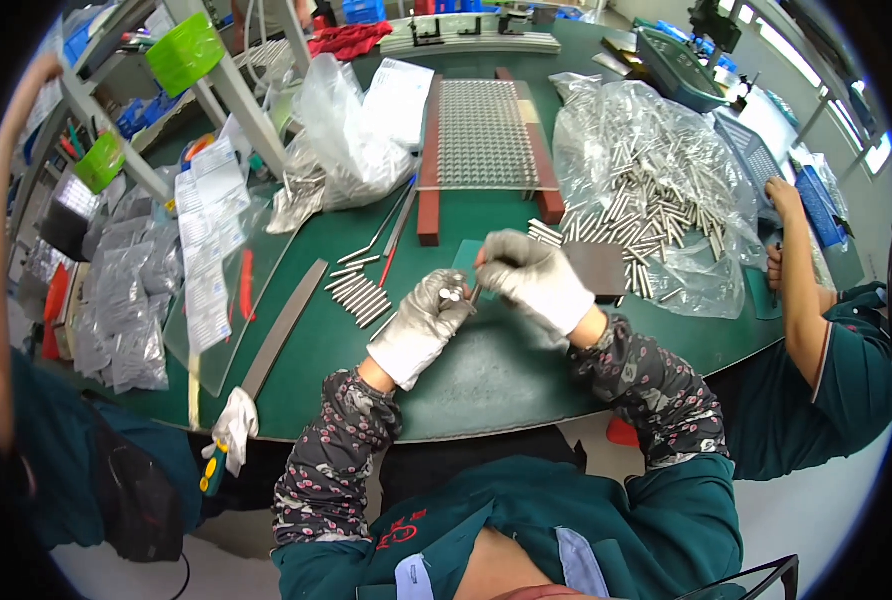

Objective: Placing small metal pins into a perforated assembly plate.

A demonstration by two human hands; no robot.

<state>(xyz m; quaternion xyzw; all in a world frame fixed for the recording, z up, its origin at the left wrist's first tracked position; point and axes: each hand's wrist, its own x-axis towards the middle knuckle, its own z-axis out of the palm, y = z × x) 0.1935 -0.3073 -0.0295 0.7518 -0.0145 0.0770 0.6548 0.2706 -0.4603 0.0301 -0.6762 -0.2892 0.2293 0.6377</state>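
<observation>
My left hand [418, 328], in a white work glove, is closed around a few short metal pins [451, 294] whose round ends show between the fingers. My right hand [538, 283], also gloved, is pinched just beside it; what its fingertips hold is too small and blurred to tell. Left of my left hand, several metal pins [359, 297] lie side by side on the green table [486, 390]. Beyond both hands stands a clear plate with a grid of holes [481, 130], resting on two red-brown rails [429, 216].
An open plastic bag [701, 275] with a heap of metal pins [656, 185] lies at right, beside a brown block [596, 268]. At left are a grey strip [284, 330], tweezers [398, 228] and bagged parts [126, 310]. Co-workers' arms [801, 290] reach in from both sides.
</observation>
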